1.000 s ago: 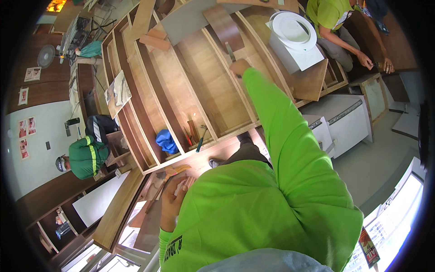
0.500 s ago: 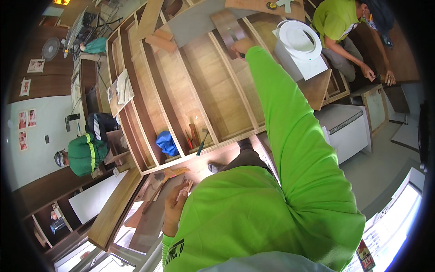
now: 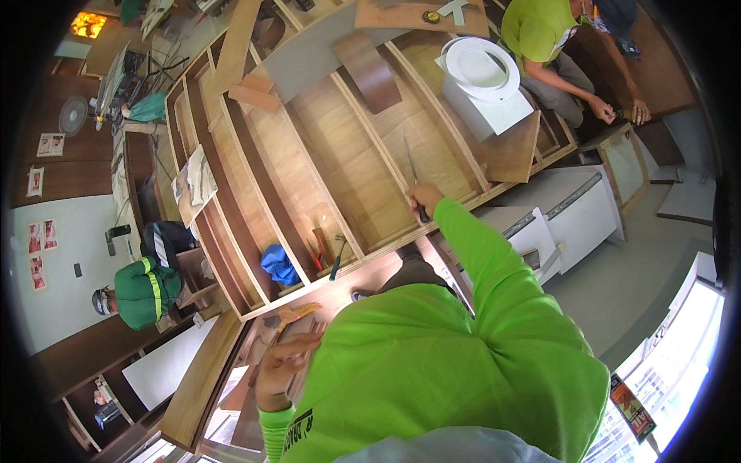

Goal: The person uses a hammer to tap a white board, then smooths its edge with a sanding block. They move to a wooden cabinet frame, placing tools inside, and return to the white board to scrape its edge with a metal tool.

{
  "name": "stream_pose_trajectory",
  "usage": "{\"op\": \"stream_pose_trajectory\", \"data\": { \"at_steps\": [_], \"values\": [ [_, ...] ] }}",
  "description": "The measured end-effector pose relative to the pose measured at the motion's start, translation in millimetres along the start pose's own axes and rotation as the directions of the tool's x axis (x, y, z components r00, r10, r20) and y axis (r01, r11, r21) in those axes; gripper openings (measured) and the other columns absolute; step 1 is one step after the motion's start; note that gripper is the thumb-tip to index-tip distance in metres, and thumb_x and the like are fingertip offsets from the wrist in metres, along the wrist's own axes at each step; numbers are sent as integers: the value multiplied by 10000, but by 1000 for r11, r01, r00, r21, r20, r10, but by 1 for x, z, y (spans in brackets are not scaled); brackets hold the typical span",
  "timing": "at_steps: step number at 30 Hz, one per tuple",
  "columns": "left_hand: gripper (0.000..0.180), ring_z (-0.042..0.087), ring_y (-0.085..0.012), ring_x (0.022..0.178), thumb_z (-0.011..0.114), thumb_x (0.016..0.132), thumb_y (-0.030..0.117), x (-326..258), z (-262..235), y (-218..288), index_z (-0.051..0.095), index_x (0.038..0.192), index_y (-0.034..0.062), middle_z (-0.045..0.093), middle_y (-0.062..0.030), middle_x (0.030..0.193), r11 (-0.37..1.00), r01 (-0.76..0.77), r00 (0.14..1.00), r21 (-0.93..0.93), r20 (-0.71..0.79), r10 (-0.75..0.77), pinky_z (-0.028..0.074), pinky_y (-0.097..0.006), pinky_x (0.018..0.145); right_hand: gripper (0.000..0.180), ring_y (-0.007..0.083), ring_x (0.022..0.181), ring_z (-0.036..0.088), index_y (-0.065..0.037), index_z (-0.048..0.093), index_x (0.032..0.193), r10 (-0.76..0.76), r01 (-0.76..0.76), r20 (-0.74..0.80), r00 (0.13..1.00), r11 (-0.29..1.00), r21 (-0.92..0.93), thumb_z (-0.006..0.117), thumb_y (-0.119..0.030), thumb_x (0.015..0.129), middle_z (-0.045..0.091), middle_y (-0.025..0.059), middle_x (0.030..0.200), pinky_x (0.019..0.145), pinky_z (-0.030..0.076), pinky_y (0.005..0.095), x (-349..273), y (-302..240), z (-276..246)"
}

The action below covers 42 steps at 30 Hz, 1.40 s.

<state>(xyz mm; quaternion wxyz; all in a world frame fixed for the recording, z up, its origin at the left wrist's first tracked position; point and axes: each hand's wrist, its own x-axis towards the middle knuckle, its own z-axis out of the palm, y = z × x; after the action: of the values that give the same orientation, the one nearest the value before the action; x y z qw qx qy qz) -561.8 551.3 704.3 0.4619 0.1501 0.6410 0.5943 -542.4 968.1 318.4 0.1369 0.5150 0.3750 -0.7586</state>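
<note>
Holding a tool, right hand partly hides it.

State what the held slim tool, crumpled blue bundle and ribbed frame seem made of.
Long, slim grey metal-looking tool: dull finish and even grey tone suggest metal; dark handle unclear.
Crumpled blue cloth-like bundle: soft folds suggest fabric, possibly plastic; finish uncertain.
Pale tan ribbed wooden frame: likely unvarnished, grain showing.

own hands=2 | thin-bladed tool=1 | teal-handled hammer=1 | tape measure=1 | blue bundle=1 | fan=1 | wall sheets=5
</note>
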Motion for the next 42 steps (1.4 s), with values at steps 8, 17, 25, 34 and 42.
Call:
{"op": "stream_pose_trajectory", "data": {
  "at_steps": [8,17,25,34,42],
  "values": [
    [548,609,-316,1234,715,948,313,13,11,12,609,1296,-96,666,-211,1277,932,106,992,347,-103,-74,449,-415,1071,186,258,489,578,-28,592,786,100,-84,36,994,950,-301,674,-148,902,546,110,582,420,462,415,-52,64,13],
    [571,563,-331,1298,722,774,89,-15,-9,21,629,1314,-70,645,-233,1318,964,75,984,-254,178,-29,351,-426,1140,272,264,522,650,60,653,873,114,-31,123,986,844,-535,690,-208,903,634,154,615,440,501,418,-48,84,-1],
    [514,498,-326,1371,631,742,16,-13,18,20,681,1252,-29,610,-208,1378,959,43,999,281,5,-46,312,-422,1166,236,301,506,644,71,668,811,22,61,121,992,765,-641,687,-157,867,641,197,613,464,517,447,-36,64,-3],
    [459,576,-342,1280,648,748,10,-33,15,38,700,1201,-43,643,-218,1313,969,0,996,248,92,-23,384,-417,1110,293,272,460,619,75,671,759,37,25,70,997,689,-724,687,-188,886,635,192,577,445,489,427,-37,71,-11],
    [359,603,-320,1227,715,865,110,-27,32,29,695,1175,-71,646,-211,1296,957,57,996,285,-75,-37,412,-394,1078,244,277,481,621,52,653,793,64,25,85,994,636,-771,675,-177,874,616,175,582,447,495,434,-49,73,-9]
  ]
}}
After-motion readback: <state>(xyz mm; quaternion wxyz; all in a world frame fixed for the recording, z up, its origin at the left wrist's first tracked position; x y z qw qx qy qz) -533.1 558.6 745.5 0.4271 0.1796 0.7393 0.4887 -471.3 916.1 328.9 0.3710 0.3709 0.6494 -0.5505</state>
